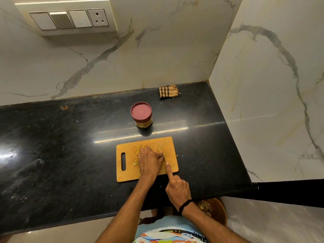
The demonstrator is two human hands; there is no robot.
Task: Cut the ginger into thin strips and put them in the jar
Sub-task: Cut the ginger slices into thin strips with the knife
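Observation:
A wooden cutting board (128, 174) lies on the black counter. My left hand (149, 160) presses down on a piece of ginger on the board; most of that piece is hidden under the fingers. My right hand (177, 188) grips a knife, its index finger stretched along the blade's back, and the blade meets the ginger beside my left fingertips. Thin ginger strips (138, 149) lie left of my left hand, and a few more ginger pieces (161, 147) lie near the board's far right. The jar (141, 114) stands behind the board with its maroon lid on.
A folded checked cloth (169, 92) lies in the counter's back corner by the marble wall. A switch panel (70, 19) is on the wall at upper left. Below the counter edge at right, a brown bin (217, 211) holds scraps.

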